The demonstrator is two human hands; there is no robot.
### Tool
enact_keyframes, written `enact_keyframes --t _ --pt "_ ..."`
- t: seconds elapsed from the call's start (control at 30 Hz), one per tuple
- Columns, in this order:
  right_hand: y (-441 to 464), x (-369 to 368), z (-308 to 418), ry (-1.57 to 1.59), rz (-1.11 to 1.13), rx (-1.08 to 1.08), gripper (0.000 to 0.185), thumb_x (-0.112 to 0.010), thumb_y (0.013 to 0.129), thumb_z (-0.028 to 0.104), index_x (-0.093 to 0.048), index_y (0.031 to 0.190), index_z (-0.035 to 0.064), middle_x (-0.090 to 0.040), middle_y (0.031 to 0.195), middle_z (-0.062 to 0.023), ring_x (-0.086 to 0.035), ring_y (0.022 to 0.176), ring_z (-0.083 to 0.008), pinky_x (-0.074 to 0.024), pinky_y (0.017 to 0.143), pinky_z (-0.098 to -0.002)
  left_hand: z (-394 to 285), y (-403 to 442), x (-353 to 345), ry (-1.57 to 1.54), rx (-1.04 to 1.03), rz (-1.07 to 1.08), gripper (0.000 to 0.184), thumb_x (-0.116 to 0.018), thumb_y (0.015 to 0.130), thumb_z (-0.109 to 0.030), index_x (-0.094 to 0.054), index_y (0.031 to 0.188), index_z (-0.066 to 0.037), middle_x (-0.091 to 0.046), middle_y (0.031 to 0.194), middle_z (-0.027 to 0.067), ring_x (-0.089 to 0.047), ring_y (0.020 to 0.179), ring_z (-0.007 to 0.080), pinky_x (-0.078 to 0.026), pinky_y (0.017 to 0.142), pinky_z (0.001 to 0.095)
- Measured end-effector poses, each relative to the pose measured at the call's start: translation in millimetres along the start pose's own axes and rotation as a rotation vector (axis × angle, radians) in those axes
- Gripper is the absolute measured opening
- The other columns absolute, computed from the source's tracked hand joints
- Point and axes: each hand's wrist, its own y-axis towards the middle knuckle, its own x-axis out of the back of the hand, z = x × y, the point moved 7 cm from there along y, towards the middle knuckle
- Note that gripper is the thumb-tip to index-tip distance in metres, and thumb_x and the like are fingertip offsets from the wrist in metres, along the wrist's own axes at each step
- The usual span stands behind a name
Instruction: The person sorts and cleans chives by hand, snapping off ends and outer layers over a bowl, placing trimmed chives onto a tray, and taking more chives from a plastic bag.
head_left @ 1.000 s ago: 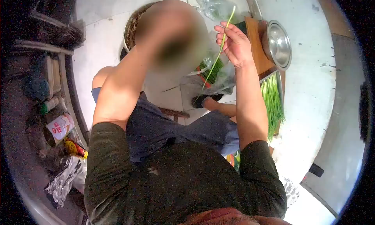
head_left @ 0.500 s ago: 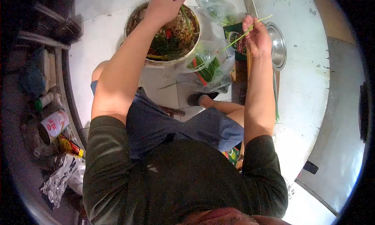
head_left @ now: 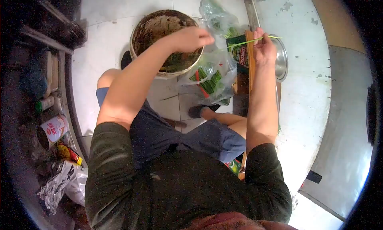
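Observation:
My right hand (head_left: pixel 265 50) pinches a thin green vegetable stalk (head_left: pixel 249 42), pale at one end, beside a metal bowl (head_left: pixel 281 62). My left hand (head_left: pixel 193 39) is over the right rim of a round bucket (head_left: pixel 167 75) with a dirty inside and dark plant scraps in it. Its fingers point right, slightly apart, and nothing shows between them. Between the bucket and my right forearm lies a clear plastic bag (head_left: pixel 227 80) holding green stalks (head_left: pixel 211 83) bound with a red band.
Another plastic bag (head_left: pixel 215 14) with greens lies farther back. A dark green printed box (head_left: pixel 238 54) stands by the white tabletop (head_left: pixel 303 90) on the right. To the left, a labelled can (head_left: pixel 54 130) and crumpled foil (head_left: pixel 60 186) sit on a shelf.
My left hand has moved right and down from above the bucket, and the green piece it held is gone from it. My right hand has lowered slightly, still with the stalk.

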Motion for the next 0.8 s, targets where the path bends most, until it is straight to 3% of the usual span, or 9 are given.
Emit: enact_keyframes --t 0.03,0.1,0.2,0.3,0.4,0.63,0.73,0.77,0.8 --pt "1.3 -3.3 -2.2 0.0 0.008 -0.002 0.03 -0.039 0.098 0.005 -0.033 0.125 -0.0072 -0.05 0.12 -0.0217 -0.054 0.113 -0.0347 -0.0475 0.099 -0.047 -6.9 -3.2 -7.6 -0.054 -0.077 0.025 0.042 -0.056 0.092 -0.034 -0.06 0.116 0.0 -0.067 0.097 0.0102 -0.063 0.089 0.0184 -0.049 0.084 0.0338" --pt "0.0 -4.6 -9.6 0.019 0.0 -0.005 0.029 -0.039 0.099 0.005 -0.034 0.125 -0.007 -0.05 0.118 -0.0207 -0.054 0.112 -0.0339 -0.0475 0.099 -0.0463 -8.2 -6.2 -18.9 -0.238 -0.033 0.082 0.033 -0.057 0.091 -0.025 -0.062 0.11 0.001 -0.068 0.092 0.0083 -0.062 0.079 0.0148 -0.05 0.076 0.0293" --pt "-3.4 -16.6 -15.2 0.056 -0.016 0.004 0.025 -0.04 0.098 0.004 -0.04 0.119 -0.007 -0.052 0.115 -0.0195 -0.056 0.109 -0.0328 -0.0485 0.096 -0.0457 2.7 0.9 -17.8 -0.336 0.064 0.101 0.029 -0.057 0.09 -0.022 -0.064 0.106 0.002 -0.068 0.091 0.0101 -0.063 0.067 0.0127 -0.051 0.067 0.0283" --pt "-14.5 -30.1 -8.5 -0.048 -0.051 0.071 0.021 -0.041 0.096 0.003 -0.043 0.115 -0.0073 -0.054 0.111 -0.0185 -0.057 0.107 -0.032 -0.0487 0.095 -0.0455 -2.6 -4.7 -5.0 -0.343 0.127 0.016 0.021 -0.056 0.091 -0.019 -0.063 0.094 0.0 -0.062 0.077 0.0021 -0.054 0.062 0.0097 -0.044 0.055 0.0251" --pt "-19.5 -37.4 -5.0 -0.036 0.014 0.101 0.013 -0.044 0.095 0.003 -0.047 0.105 -0.006 -0.056 0.106 -0.0164 -0.058 0.102 -0.0299 -0.0487 0.093 -0.0435 3.1 -1.3 -4.1 -0.414 0.143 0.005 0.019 -0.054 0.092 -0.018 -0.06 0.089 -0.001 -0.058 0.073 0.0008 -0.052 0.061 0.0099 -0.041 0.053 0.0254" --pt "-32.7 -49.9 -8.0 -0.061 0.164 0.094 0.008 -0.052 0.093 0.005 -0.051 0.096 -0.0027 -0.059 0.104 -0.0153 -0.06 0.101 -0.0294 -0.049 0.091 -0.0438 17.6 -5.5 21.5 -0.268 0.23 -0.206 0.02 -0.054 0.091 -0.021 -0.06 0.089 -0.002 -0.059 0.074 0.0033 -0.054 0.064 0.0127 -0.045 0.06 0.0289" --pt "-28.7 -52.6 -14.9 -0.103 0.195 0.13 0.009 -0.056 0.092 0.006 -0.053 0.091 -0.0022 -0.061 0.103 -0.0158 -0.06 0.102 -0.0305 -0.0489 0.092 -0.0454 12.5 -11.4 44.6 0.011 0.19 -0.356 0.027 -0.052 0.09 -0.023 -0.063 0.098 0.0 -0.067 0.09 0.0165 -0.064 0.082 0.029 -0.049 0.075 0.0371" --pt "-29.8 -53.6 -21.9 -0.121 0.198 0.133 0.009 -0.058 0.091 0.006 -0.054 0.09 -0.002 -0.061 0.102 -0.0158 -0.06 0.103 -0.031 -0.0488 0.092 -0.046 24.1 -7.4 52.1 0.22 0.158 -0.427 0.035 -0.051 0.091 -0.03 -0.062 0.106 -0.001 -0.067 0.095 0.0157 -0.065 0.083 0.0298 -0.049 0.079 0.0403" --pt "-43.9 -66.4 -25.9 -0.195 0.182 0.151 0.005 -0.054 0.093 0.003 -0.055 0.089 0.0009 -0.062 0.106 -0.0167 -0.061 0.105 -0.0344 -0.0512 0.088 -0.0433 20.0 -14.1 57.8 0.349 0.192 -0.476 0.036 -0.05 0.091 -0.031 -0.062 0.107 -0.002 -0.066 0.101 0.0201 -0.063 0.092 0.0371 -0.049 0.083 0.0445"
